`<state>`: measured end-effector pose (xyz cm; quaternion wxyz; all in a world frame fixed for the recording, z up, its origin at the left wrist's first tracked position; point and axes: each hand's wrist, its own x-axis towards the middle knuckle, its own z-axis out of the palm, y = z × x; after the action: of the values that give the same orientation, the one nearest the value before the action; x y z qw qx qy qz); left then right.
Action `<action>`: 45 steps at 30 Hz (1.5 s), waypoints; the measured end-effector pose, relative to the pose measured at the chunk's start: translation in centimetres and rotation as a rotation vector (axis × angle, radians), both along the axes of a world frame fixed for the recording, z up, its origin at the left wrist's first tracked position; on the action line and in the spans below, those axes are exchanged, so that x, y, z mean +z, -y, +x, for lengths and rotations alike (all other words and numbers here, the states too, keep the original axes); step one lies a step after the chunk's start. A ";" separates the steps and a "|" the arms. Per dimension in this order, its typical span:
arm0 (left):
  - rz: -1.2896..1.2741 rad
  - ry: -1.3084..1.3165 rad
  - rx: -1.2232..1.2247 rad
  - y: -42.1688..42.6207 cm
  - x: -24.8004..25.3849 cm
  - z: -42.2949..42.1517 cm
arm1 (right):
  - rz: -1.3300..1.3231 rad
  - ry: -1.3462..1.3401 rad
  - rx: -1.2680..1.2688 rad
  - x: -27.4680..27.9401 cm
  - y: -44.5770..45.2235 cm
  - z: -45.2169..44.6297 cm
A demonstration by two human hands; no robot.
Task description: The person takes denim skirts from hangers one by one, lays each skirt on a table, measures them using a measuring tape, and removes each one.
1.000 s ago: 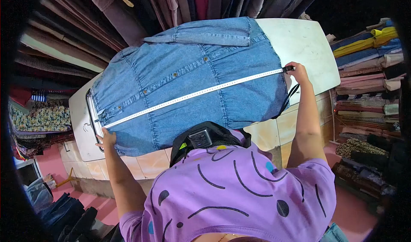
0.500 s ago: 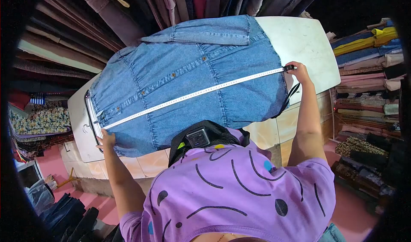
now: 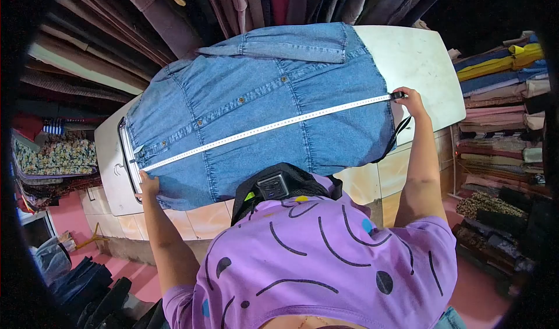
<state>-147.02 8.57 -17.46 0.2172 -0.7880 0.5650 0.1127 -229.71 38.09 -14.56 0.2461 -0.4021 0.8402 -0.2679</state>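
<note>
A blue denim dress point(image 3: 250, 148) with a row of buttons lies flat across a white table point(image 3: 431, 67), one sleeve folded over its far side. Stretched over it at a slant is the white blade of a tape measure point(image 3: 273, 130). My left hand point(image 3: 148, 184) pinches the blade's end at the collar, near the hook of a hanger point(image 3: 120, 169). At the hem, my right hand point(image 3: 412, 102) grips the tape's small dark case, and a black strap point(image 3: 399, 134) hangs just below it.
Hanging trousers point(image 3: 291, 3) line the back. Folded clothes point(image 3: 495, 108) are stacked on shelves at right. Patterned fabric point(image 3: 52, 154) is piled at left, above dark garments point(image 3: 87, 288) near the pink floor. A black pouch point(image 3: 273, 186) is at my waist.
The view has shifted slightly, so the dress and table sit a little further right. Both hands keep their places on the tape measure, and the blade stays stretched along the dress.
</note>
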 end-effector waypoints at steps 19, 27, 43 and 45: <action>-0.078 -0.157 -0.057 0.6 -2.0 2.2 | -0.018 -0.054 0.011 -0.2 -0.1 0.2; -0.072 -0.131 -0.044 0.0 -0.7 0.9 | -0.001 -0.070 0.014 -0.4 0.0 0.1; -0.752 -0.353 0.336 -3.3 -4.1 6.6 | -0.046 -0.286 -0.002 -0.3 0.5 1.6; -0.665 -0.144 0.709 -3.6 1.2 1.1 | -0.068 -0.270 0.014 0.2 0.4 1.3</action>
<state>-145.89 12.12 -16.26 -0.1375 -0.9486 0.2811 0.0473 -228.44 37.72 -14.35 0.1189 -0.4485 0.8533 -0.2378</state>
